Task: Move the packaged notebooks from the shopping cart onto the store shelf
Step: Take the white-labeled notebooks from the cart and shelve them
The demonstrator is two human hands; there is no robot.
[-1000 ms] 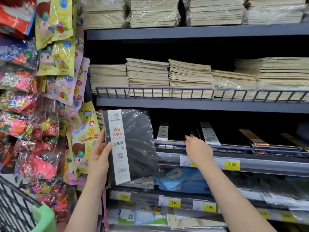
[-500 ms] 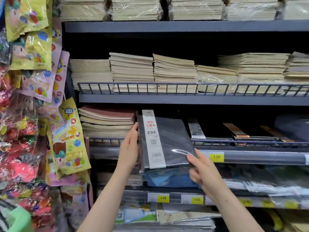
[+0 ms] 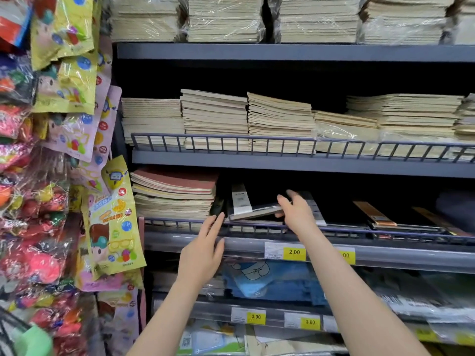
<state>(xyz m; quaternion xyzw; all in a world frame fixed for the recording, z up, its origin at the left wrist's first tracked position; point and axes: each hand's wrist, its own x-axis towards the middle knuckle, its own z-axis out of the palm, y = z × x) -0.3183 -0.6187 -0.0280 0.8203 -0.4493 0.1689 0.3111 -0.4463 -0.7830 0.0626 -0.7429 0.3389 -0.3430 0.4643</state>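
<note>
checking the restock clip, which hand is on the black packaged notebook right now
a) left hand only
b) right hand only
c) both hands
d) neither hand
b: the right hand grips the black packaged notebook's right edge on the shelf, while the left hand hovers open below the wire rail, off it.

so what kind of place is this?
Most likely a shop's stationery aisle: tiered shelves stacked with notebooks, yellow price tags along the shelf edges, and packaged toys hanging at the left.
</note>
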